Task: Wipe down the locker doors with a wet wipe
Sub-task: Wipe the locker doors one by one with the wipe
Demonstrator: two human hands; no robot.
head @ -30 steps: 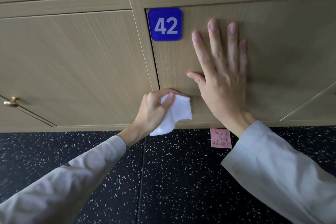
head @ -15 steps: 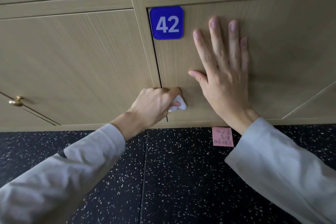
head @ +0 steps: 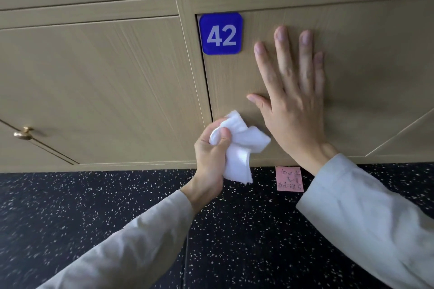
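Left hand (head: 212, 148) grips wet wipe (head: 239, 145) | right hand (head: 293, 101) flat, fingers straight, on locker door 42 (head: 375, 65) | door directly beyond wipe, left hand nearer its lower left corner

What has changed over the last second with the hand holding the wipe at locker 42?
The left hand went in against the door's lower left edge, the wet wipe bunched up small, then drew back; the wipe hangs loose again. The right hand stayed flat on the locker door.

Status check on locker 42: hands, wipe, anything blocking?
Left hand grips wet wipe at door 42's lower left edge. Right hand flat on the door. Nothing blocking.
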